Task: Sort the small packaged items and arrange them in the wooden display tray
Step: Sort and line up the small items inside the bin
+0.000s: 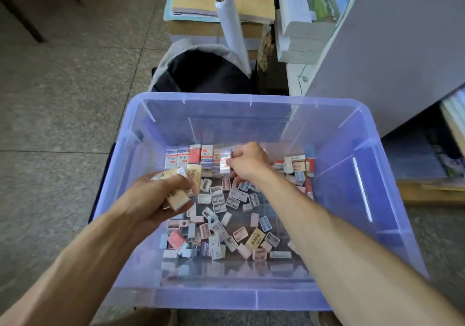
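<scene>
Translucent bin [357,149] of loose small packets [226,221], left hand [161,197] clutching several, right hand [247,161] pinching one in the standing row [198,157]

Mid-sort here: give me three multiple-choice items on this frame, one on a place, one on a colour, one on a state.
1. Where does the upright row of packets stand?
A. along the bin's far wall
B. on the floor
C. on the books

2. What colour is the bin?
A. green
B. clear bluish purple
C. black

3. What is the left hand doing?
A. hanging idle
B. pressing flat on the rim
C. gripping several packets

Key: 1 A, the row lines the bin's far end; 2 B, its walls are see-through violet; 3 C, fingers curl round cream packets, while the right hand pinches at the row.
</scene>
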